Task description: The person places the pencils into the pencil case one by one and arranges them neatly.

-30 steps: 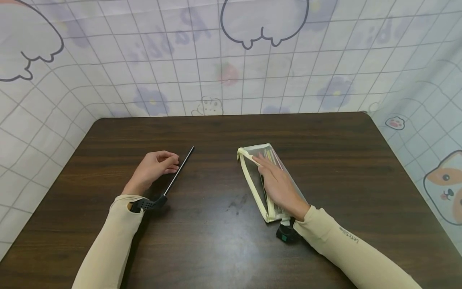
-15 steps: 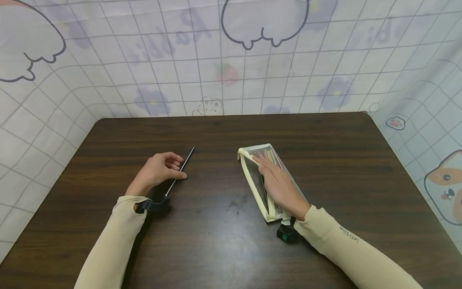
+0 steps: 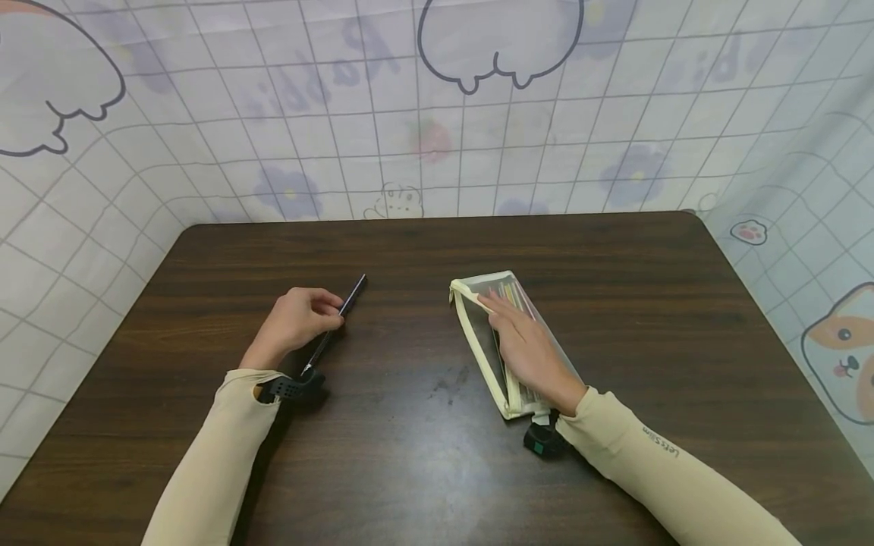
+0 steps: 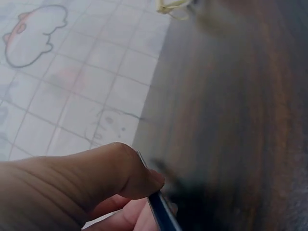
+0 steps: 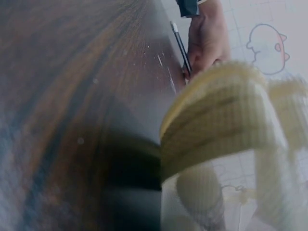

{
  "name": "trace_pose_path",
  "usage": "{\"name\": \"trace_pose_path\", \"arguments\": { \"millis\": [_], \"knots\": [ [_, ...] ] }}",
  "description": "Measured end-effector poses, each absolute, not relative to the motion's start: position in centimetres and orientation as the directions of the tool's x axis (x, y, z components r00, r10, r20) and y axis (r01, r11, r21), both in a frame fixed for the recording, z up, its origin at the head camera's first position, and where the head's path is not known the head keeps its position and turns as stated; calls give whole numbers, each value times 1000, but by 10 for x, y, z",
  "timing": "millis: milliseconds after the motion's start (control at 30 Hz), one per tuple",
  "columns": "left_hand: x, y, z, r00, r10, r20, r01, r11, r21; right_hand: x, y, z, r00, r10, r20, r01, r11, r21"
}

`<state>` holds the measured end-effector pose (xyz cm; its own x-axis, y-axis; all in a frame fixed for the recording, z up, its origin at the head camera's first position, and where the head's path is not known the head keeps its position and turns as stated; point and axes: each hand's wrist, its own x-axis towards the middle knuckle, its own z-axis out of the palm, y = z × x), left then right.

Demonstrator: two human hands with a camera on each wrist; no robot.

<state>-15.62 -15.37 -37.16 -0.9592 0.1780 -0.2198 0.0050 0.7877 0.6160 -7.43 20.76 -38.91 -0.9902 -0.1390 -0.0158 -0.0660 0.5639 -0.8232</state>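
Note:
My left hand [image 3: 295,322] pinches a dark, slim pencil [image 3: 353,293] between thumb and fingers over the left part of the table. The pencil slants, its far end up and to the right, its pale end near the wrist. In the left wrist view the thumb presses on the dark faceted shaft [image 4: 163,214]. My right hand [image 3: 529,353] lies with fairly straight fingers on a see-through pencil case [image 3: 486,280] with cream trim. Several thin coloured items show inside it, partly hidden by the hand. Cream mesh trim [image 5: 211,130] fills much of the right wrist view.
The dark wooden table [image 3: 410,455] reaches back to a white grid-patterned cloth [image 3: 437,114] with cartoon prints. A black wrist device [image 3: 542,440] hangs under the right wrist, and a black strap [image 3: 290,388] circles the left.
My left thumb first stretched out across the pencil, then drew back, and the hand now pinches it. The pencil has shifted and turned slightly. My right hand and the pencil case stayed still.

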Motion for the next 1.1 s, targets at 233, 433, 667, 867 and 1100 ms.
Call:
{"name": "trace_pose_path", "arguments": {
  "millis": [233, 433, 667, 867, 1100],
  "knots": [
    [-156, -159, -365, -930, 247, -272, -33, 681, 732, -75, 208, -388, -990, -143, -19, -66, 564, -823],
    [-160, -158, -366, -886, 310, -345, -155, 503, 850, -75, 209, -387, -989, -144, -17, -67, 560, -826],
    [-161, -151, -371, -861, 379, -340, -193, 375, 907, -77, 209, -386, -988, -154, -21, -69, 555, -829],
    [-160, -138, -376, -822, 451, -348, -217, 316, 924, -77, 211, -387, -987, -157, -18, -73, 553, -830],
    [-154, -125, -379, -795, 483, -367, -265, 268, 926, -74, 209, -390, -987, -156, -20, -69, 543, -837]
  ]
}}
